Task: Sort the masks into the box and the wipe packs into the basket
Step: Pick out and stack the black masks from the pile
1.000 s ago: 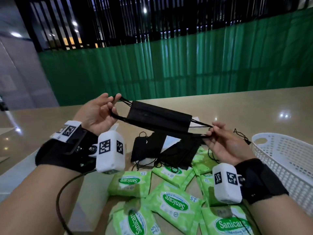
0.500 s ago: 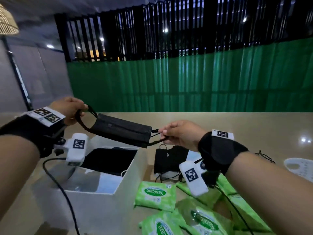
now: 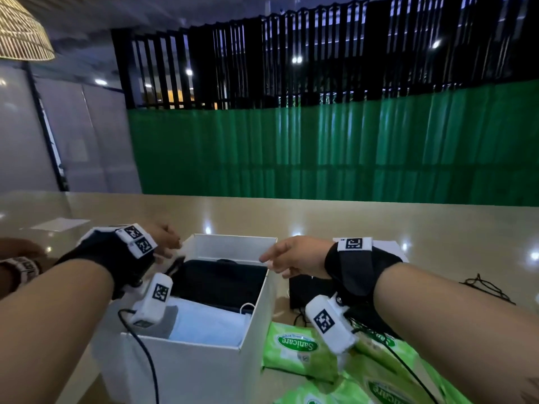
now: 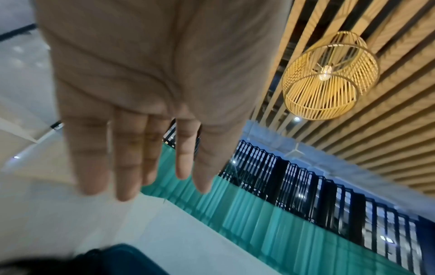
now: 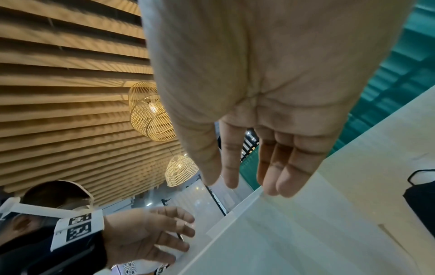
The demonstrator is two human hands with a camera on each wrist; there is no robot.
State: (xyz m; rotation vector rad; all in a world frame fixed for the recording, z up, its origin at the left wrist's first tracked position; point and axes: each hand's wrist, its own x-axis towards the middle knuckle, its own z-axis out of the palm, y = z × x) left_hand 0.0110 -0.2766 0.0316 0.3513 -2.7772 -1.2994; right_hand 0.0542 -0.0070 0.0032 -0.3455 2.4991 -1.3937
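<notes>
The long beige table (image 3: 379, 228) runs across the room in front of a green corrugated screen (image 3: 320, 147) topped by black bars. On it, at about 6 o'clock from where I stand, sits the open white box (image 3: 186, 371). Inside, a black mask (image 3: 218, 282) lies flat toward the far wall, over paler masks (image 3: 207, 325) nearer the front. At 4 o'clock from the box, green wipe packs (image 3: 294, 348) lie in a loose heap, touching one another. More black masks (image 3: 303, 290) lie on the table behind that heap, partly hidden by the right forearm and its wrist camera. Tangled black loops (image 3: 484, 288) lie at 3 o'clock, well apart from the box.

The left hand (image 3: 164, 242) hovers at the box's far-left corner, the right hand (image 3: 294, 259) over its far-right corner. Neither holds anything.

The head view shows only the backs of the hands, so the fingers are hard to read there. The left wrist view shows the left palm with fingers (image 4: 127, 158) straight and close together, nothing in them, with the dark mask just below. The right wrist view shows the right fingers (image 5: 292, 167) straight and relaxed above the box rim (image 5: 235, 212), and the left hand across from it, fingers loosely spread. Only the wrist views show the wicker lamps (image 4: 329, 74) and the slatted ceiling.
</notes>
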